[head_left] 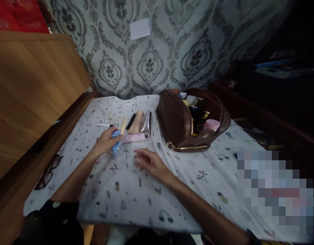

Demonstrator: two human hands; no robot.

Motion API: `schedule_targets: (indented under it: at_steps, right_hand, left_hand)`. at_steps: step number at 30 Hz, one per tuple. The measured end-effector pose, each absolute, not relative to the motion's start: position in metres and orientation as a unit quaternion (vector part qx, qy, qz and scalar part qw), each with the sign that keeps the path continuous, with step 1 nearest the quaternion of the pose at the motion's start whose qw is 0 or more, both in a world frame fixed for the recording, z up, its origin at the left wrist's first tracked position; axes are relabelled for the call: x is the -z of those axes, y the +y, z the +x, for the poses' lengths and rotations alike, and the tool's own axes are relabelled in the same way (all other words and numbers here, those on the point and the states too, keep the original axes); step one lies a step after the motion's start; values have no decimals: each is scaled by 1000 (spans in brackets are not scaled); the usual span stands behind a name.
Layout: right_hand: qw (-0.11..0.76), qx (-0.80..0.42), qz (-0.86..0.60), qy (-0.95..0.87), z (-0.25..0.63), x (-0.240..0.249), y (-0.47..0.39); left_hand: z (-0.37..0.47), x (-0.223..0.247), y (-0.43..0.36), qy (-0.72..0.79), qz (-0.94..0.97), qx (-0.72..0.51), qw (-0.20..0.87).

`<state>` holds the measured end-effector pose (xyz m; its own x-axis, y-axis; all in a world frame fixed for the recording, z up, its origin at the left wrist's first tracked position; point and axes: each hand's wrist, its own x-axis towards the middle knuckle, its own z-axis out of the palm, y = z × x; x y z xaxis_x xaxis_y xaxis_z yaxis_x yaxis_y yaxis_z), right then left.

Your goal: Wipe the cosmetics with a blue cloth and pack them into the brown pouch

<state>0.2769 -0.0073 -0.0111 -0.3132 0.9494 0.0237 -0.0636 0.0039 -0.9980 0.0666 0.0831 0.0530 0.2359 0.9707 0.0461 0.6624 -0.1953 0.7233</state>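
Note:
My left hand [107,140] is closed around a crumpled blue cloth [116,144], just above the table. A pink tube [134,137] points right from beside the fingers; whether they also grip it I cannot tell. Loosely curled and apart, the fingers of my right hand [149,161] hold nothing below the pink tube. Behind the tube are a beige tube [136,122], a silvery tube [146,125] and a slim black item [131,121]. A pale yellowish stick [123,126] and a thin white item with a dark end [103,125] lie near my left hand.
An unzipped brown cosmetic bag [173,119] with several containers inside stands at the back right of the cloth-covered table [126,200]. Eyeglasses [48,173] rest at the left edge, beside a wooden panel [37,71]. A patterned wall [149,64] closes the back.

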Motion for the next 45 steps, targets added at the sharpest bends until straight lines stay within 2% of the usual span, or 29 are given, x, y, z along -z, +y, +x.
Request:
schedule_targets:
  at_steps: [3,8,10,13,15,19,23,27,30,38,42,45]
  right_hand:
    - [461,-633,-366,-503,274,19,-4]
    - [484,-619,-376,-491,277,24,3]
    - [490,-570,-418,-510,281,25,7]
    - [479,-430,-503,-577,289,22,13]
    - [455,-327,-543,-626,294,20,16]
    - [425,-226,-562,-673,294,18,17]
    - [429,-198,-553,-686,287,19,8]
    - [420,-225,-512,-714,280,16,-4]
    - [420,-273,-485,-717,276,9,-11]
    - [479,-455,-434,-612,272,9,-21]
    - [514,-513,-448,-521,281,20,-23]
    - [527,-529,-445,-495,286,20,-25]
  left_hand:
    - [99,-40,56,508,682,-297,435]
    - [118,-30,33,480,670,-324,465]
    - [106,-36,33,498,702,-306,407]
    - [73,-48,36,523,789,-257,195]
    - [45,-52,38,540,814,-190,101]
    - [-4,-42,38,511,853,-70,81]
    - [-21,-28,36,485,867,-63,90]
    - [-10,-29,30,508,855,-71,77]
    - [10,-38,23,498,855,-99,106]
    - [79,-32,3,331,913,-183,152]
    - [92,-16,-10,352,895,-239,136]
    - [93,-6,-23,340,902,-256,74]
